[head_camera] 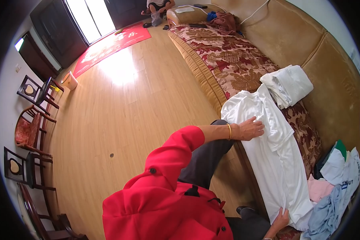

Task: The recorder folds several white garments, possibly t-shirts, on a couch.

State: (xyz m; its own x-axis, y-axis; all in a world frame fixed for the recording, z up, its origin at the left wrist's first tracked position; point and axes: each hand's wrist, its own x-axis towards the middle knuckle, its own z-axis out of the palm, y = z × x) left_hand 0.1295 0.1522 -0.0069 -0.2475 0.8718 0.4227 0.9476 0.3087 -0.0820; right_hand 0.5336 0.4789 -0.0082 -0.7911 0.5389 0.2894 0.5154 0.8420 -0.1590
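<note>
A white short-sleeved shirt (pixel 265 144) lies lengthwise over the near side of the sofa seat, with loose wrinkles around its sleeve. My left hand (pixel 252 129), with a gold-coloured bangle at the wrist, rests on the shirt's upper part, its fingers slightly bent and apart. Down at the shirt's lower end, my right hand (pixel 280 220) pinches a raised fold of the white cloth between thumb and fingers. Beyond the shirt's upper end sits a stack of folded white cloth (pixel 291 85), touching it or nearly so.
Crumpled clothes, among them a pink piece (pixel 319 189) and a light blue garment (pixel 325 210), lie at the sofa's right end. A patterned seat cover (pixel 237 66) runs under the shirt. Brown cloth (pixel 225 22) lies at the far end, where another person (pixel 159 6) sits nearby.
</note>
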